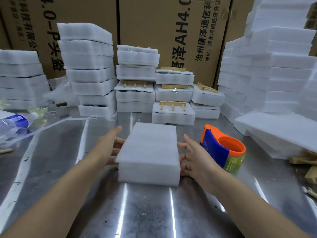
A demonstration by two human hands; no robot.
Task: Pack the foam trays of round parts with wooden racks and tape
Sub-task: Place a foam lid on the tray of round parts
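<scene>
Our left hand [109, 145] and right hand [193, 157] flank the 2-layer foam tray [151, 148] on the steel table [145, 212], straight fingers touching its long sides, clasping nothing. We should square both layers flush before reaching for the tape dispenser [216, 150] beside it.

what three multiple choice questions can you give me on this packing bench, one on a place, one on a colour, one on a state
1. Where is the tape dispenser relative to the foam stack?
A. left of it
B. right of it
C. on top of it

2. What colours is the dispenser?
A. orange and blue
B. red and black
C. all white

3. The water bottle is:
A. upright
B. lying on its side
C. held in a hand

Answers:
1 B, it stands just past the right hand.
2 A, orange core and blue body.
3 B, it lies at the left of the table.
</scene>
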